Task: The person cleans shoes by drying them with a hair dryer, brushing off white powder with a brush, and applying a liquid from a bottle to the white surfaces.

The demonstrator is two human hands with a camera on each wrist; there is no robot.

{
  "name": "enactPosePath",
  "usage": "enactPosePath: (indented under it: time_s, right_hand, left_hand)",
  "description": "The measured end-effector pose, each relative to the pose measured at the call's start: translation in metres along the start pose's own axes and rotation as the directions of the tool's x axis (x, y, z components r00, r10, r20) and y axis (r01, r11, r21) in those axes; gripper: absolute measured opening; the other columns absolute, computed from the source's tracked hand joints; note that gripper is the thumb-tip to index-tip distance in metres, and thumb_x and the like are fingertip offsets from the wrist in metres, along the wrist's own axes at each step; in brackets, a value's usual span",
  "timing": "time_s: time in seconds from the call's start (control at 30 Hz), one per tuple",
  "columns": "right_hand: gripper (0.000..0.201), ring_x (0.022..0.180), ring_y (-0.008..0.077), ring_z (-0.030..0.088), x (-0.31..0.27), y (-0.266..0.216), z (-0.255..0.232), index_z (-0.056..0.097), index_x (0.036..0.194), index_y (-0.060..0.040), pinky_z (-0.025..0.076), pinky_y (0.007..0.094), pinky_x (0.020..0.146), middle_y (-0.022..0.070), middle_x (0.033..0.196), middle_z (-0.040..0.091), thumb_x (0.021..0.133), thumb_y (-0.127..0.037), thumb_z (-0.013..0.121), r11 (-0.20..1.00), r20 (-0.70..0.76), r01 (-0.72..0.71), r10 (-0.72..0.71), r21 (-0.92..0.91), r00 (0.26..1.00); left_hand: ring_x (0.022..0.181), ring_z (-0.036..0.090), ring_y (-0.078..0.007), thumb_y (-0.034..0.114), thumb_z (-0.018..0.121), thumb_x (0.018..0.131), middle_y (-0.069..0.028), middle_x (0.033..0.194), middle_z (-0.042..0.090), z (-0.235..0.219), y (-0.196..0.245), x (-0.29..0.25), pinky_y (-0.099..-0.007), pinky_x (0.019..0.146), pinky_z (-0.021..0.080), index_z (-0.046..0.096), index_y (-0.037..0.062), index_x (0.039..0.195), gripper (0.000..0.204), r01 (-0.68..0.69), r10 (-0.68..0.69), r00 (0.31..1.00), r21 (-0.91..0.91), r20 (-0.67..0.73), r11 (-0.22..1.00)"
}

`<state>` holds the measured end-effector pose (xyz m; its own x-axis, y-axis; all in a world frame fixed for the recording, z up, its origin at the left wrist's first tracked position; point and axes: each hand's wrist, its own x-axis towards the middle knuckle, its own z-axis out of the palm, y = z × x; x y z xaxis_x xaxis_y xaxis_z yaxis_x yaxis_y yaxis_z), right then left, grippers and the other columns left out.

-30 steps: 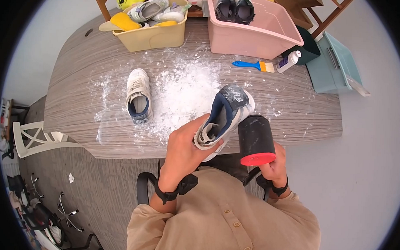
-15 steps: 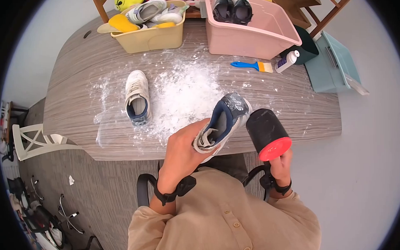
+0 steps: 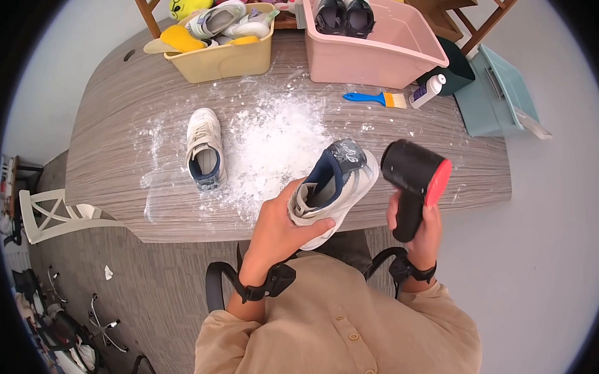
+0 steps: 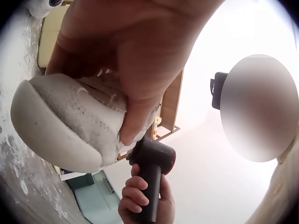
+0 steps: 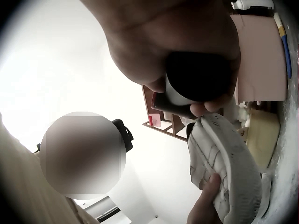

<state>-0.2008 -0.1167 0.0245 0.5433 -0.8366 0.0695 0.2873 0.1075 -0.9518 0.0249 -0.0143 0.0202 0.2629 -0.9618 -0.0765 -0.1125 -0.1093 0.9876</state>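
A white shoe with a dark blue lining (image 3: 352, 178) is held off the table by my left hand (image 3: 278, 230), whose thumb lies along its side; its heel points away to the right. My right hand (image 3: 420, 232) grips the handle of a black dryer-like tool (image 3: 411, 164) with a red end, just right of the shoe and apart from it. In the left wrist view the toe of the shoe (image 4: 65, 121) shows below my left hand. A matching shoe (image 3: 205, 151) lies on the table beside a patch of white powder (image 3: 278, 138).
Behind the powder stand a yellow bin (image 3: 226, 63) of shoes and a pink bin (image 3: 374, 62) holding black shoes. A blue-handled brush (image 3: 369, 98) and a white bottle (image 3: 428, 91) lie in front of the pink bin. A teal bin (image 3: 488, 108) is at the right edge.
The black tool has turned so that its red end faces right, and it has moved up and right, away from the shoe. The held shoe has tilted slightly, still in my left hand.
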Motion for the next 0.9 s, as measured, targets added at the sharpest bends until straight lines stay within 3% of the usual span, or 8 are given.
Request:
enactPosePath:
  time_s: [0.2, 0.33, 0.47, 0.6, 0.7, 0.8, 0.83, 0.9]
  right_hand:
    - [0.079, 0.065, 0.0127, 0.053, 0.020, 0.034, -0.002, 0.042, 0.125, 0.0066, 0.042, 0.0250, 0.055, 0.0124, 0.097, 0.059, 0.078, -0.052, 0.067, 0.997, -0.048, 0.025, -0.028, -0.074, 0.998]
    - [0.078, 0.066, 0.0121, 0.053, 0.019, 0.039, 0.008, 0.042, 0.125, 0.0046, 0.042, 0.0250, 0.057, 0.0098, 0.097, 0.059, 0.071, -0.040, 0.078, 0.999, -0.088, -0.028, 0.025, -0.041, 0.996]
    - [0.073, 0.091, 0.0141, 0.058, 0.017, 0.041, 0.009, 0.043, 0.126, 0.0032, 0.047, 0.0286, 0.080, 0.0082, 0.107, 0.059, 0.069, -0.023, 0.082, 0.998, -0.116, -0.052, 0.047, -0.039, 0.992]
    - [0.068, 0.104, 0.0155, 0.056, 0.019, 0.033, 0.016, 0.045, 0.125, 0.0032, 0.044, 0.0307, 0.091, 0.0091, 0.113, 0.058, 0.069, -0.013, 0.080, 0.998, -0.105, -0.023, 0.017, -0.055, 0.994]
    - [0.066, 0.104, 0.0157, 0.056, 0.018, 0.033, 0.014, 0.046, 0.124, 0.0033, 0.045, 0.0308, 0.090, 0.0097, 0.113, 0.058, 0.069, -0.010, 0.080, 0.991, -0.070, 0.008, -0.017, -0.130, 0.997]
    - [0.064, 0.102, 0.0155, 0.057, 0.016, 0.026, 0.019, 0.048, 0.122, 0.0030, 0.047, 0.0304, 0.087, 0.0093, 0.112, 0.058, 0.068, -0.009, 0.080, 0.983, -0.043, 0.031, -0.039, -0.179, 0.998]
    - [0.064, 0.100, 0.0152, 0.057, 0.016, 0.026, 0.020, 0.049, 0.122, 0.0028, 0.047, 0.0301, 0.085, 0.0089, 0.111, 0.059, 0.068, -0.009, 0.080, 0.983, -0.062, 0.032, -0.044, -0.183, 0.997]
    - [0.063, 0.097, 0.0145, 0.057, 0.017, 0.028, 0.020, 0.050, 0.120, 0.0025, 0.048, 0.0294, 0.082, 0.0081, 0.109, 0.059, 0.067, -0.010, 0.081, 0.973, -0.069, 0.066, -0.084, -0.222, 0.994]
  left_hand:
    - [0.098, 0.058, -0.0141, 0.018, 0.081, 0.067, -0.0088, 0.106, 0.063, 0.013, -0.016, 0.003, -0.0294, 0.087, 0.045, 0.053, -0.0006, 0.118, 0.061, -0.006, 0.023, 0.997, -0.234, 0.070, 0.972]
    - [0.103, 0.053, -0.0133, 0.016, 0.081, 0.067, -0.0070, 0.112, 0.059, 0.019, -0.023, 0.005, -0.0299, 0.091, 0.042, 0.048, -0.0004, 0.122, 0.066, 0.020, 0.027, 0.992, -0.351, 0.127, 0.936]
    - [0.107, 0.051, -0.0138, 0.014, 0.082, 0.067, -0.0066, 0.116, 0.057, 0.023, -0.032, 0.006, -0.0307, 0.094, 0.040, 0.046, -0.0002, 0.125, 0.070, 0.055, 0.025, 0.979, -0.378, 0.203, 0.924]
    - [0.110, 0.049, -0.0137, 0.014, 0.082, 0.066, -0.0075, 0.120, 0.054, 0.026, -0.033, 0.007, -0.0308, 0.096, 0.039, 0.045, -0.0003, 0.125, 0.071, 0.106, -0.006, 0.966, -0.373, 0.258, 0.922]
    - [0.113, 0.048, -0.0153, 0.014, 0.083, 0.064, -0.0090, 0.121, 0.052, 0.026, -0.033, 0.008, -0.0321, 0.098, 0.038, 0.045, 0.0005, 0.126, 0.074, 0.013, 0.065, 0.986, -0.464, 0.152, 0.886]
    - [0.116, 0.046, -0.0168, 0.014, 0.081, 0.066, -0.0104, 0.123, 0.049, 0.013, -0.021, 0.006, -0.0325, 0.099, 0.037, 0.045, 0.0014, 0.126, 0.071, -0.228, 0.212, 0.946, -0.042, -0.246, 0.973]
    - [0.107, 0.053, -0.0180, 0.012, 0.077, 0.071, -0.0100, 0.112, 0.055, 0.011, -0.017, 0.005, -0.0322, 0.095, 0.041, 0.052, 0.0008, 0.118, 0.054, -0.325, 0.268, 0.908, -0.136, -0.323, 0.936]
    - [0.099, 0.056, -0.0171, 0.010, 0.074, 0.074, -0.0091, 0.104, 0.059, 0.006, -0.010, -0.002, -0.0306, 0.090, 0.044, 0.057, -0.0004, 0.108, 0.040, -0.288, 0.240, 0.940, -0.189, -0.244, 0.939]
